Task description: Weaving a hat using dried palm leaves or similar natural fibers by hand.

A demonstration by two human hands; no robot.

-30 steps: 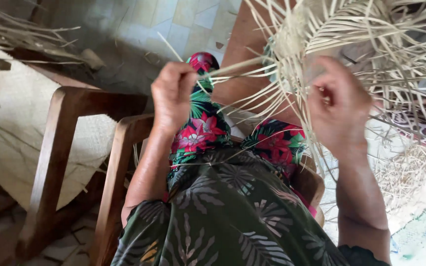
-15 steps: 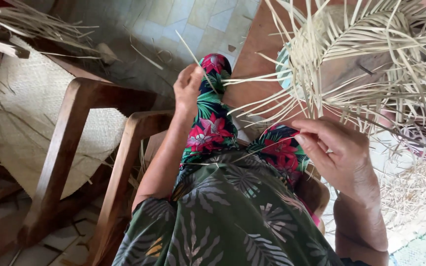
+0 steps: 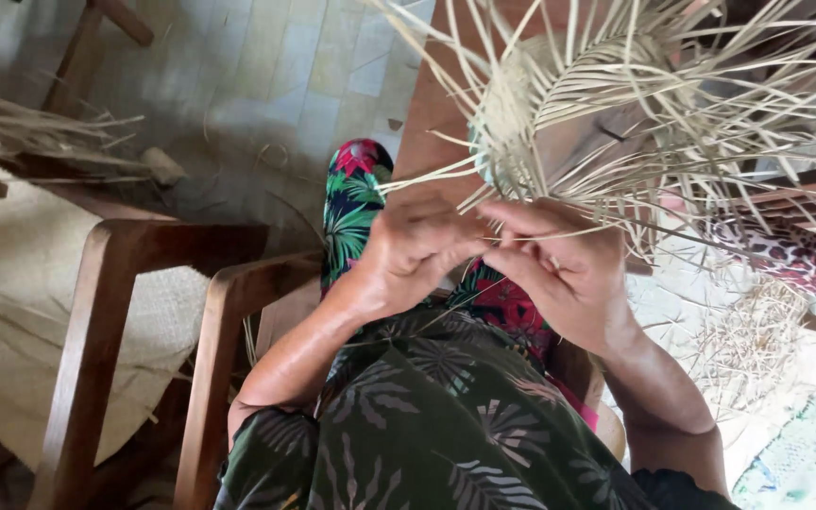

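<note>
While the fingers (image 3: 507, 219) of both hands pinch together on a few thin pale strips, the left hand (image 3: 417, 250) and right hand (image 3: 569, 274) meet just below the basket (image 3: 559, 104); its rounded middle at twelve o'clock looks woven already; many loose strips fan out toward three o'clock, unwoven, so much remains; a wooden chair (image 3: 115, 312) stands at nine o'clock.

A half-woven basket (image 3: 559, 123) of pale, flat straw strips is held up above the lap, tilted. Its woven centre is tight, while many loose strands (image 3: 710, 57) are splayed outward in all directions, several crossing at the lower edge.
</note>
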